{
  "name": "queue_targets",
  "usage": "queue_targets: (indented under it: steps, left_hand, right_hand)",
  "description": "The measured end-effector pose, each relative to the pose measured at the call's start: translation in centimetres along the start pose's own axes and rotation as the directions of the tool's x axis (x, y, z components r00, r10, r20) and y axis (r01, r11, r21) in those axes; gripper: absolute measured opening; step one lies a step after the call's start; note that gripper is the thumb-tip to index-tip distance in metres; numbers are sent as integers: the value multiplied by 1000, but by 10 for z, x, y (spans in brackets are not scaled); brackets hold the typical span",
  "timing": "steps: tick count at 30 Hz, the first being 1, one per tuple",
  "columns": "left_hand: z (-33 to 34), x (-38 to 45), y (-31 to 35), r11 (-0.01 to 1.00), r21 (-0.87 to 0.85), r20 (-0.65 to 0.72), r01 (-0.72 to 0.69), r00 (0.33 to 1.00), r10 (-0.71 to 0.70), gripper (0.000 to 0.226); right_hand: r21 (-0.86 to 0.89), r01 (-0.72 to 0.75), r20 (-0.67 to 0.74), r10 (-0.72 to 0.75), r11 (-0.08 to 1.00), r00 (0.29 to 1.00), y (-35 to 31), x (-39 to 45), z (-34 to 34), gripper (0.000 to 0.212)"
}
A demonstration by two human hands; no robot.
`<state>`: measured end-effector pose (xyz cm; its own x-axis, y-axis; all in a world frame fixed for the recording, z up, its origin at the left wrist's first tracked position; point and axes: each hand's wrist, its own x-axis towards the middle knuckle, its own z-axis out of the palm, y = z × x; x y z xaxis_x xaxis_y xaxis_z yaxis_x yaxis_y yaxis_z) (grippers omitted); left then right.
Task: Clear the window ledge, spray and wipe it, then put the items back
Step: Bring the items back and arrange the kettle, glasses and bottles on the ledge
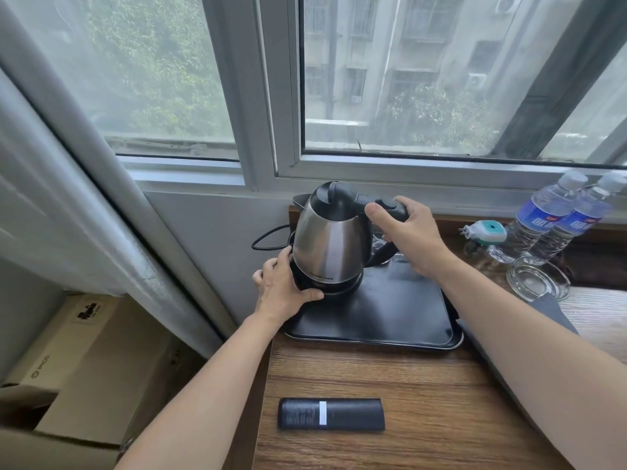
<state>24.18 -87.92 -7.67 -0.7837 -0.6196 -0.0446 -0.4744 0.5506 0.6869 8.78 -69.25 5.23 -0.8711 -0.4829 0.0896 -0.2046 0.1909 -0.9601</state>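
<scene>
While the left hand point(283, 288) grips the base point(325, 286) and the right hand point(407, 232) clasps the kettle point(330, 239) handle, a straight, level lift off the tray point(373, 320) looks wisest.

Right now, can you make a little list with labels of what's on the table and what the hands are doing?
kettle: steel, upright on its black base
right hand: grips the kettle handle
left hand: holds the base
tray: black, under the base
water bottles: two, leaning by the window
glass ashtray: right of the tray
black remote: lying flat near the front edge
</scene>
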Motion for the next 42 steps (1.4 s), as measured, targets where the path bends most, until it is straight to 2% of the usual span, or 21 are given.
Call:
queue_targets:
  steps: [3, 7, 10, 14, 21, 25, 30, 35, 42]
  left_hand:
    - [0, 2, -1, 1000, -10, 0, -18, 1000, 18, 117]
    - [0, 0, 1, 999, 3, -11, -40, 999, 40, 121]
    - [1, 0, 1, 999, 20, -28, -41, 999, 41, 121]
    - [6, 5, -6, 999, 27, -14, -28, 999, 29, 126]
    - [9, 9, -11, 998, 33, -4, -56, 998, 56, 123]
    - [3, 6, -5, 994, 13, 19, -112, 994, 112, 121]
    - [0, 5, 2, 993, 14, 9, -120, 993, 120, 113]
    - [1, 0, 0, 994, 19, -10, -103, 995, 103, 105]
    - [2, 0, 1, 994, 36, 1, -107, 994, 107, 101]
  right_hand:
    - [-6, 1, -82, -1, 1000, 997, 2, -3, 3, 61]
    - [71, -4, -194, 17, 997, 981, 1, -2, 3, 51]
    - [58, 12, -159, -2, 998, 987, -3, -2, 6, 41]
    - [56, 5, -120, 2, 998, 993, -4, -4, 6, 51]
    - [-45, 88, -108, -93, 995, 990, 5, -24, 8, 45]
    - [28, 42, -87, -40, 999, 995, 5, -19, 5, 53]
    - [9, 53, -31, -53, 999, 998, 11, -17, 1, 60]
    - [-31, 71, -34, -72, 997, 997, 7, -21, 2, 44]
    - [-34, 63, -63, -66, 997, 996, 5, -25, 2, 34]
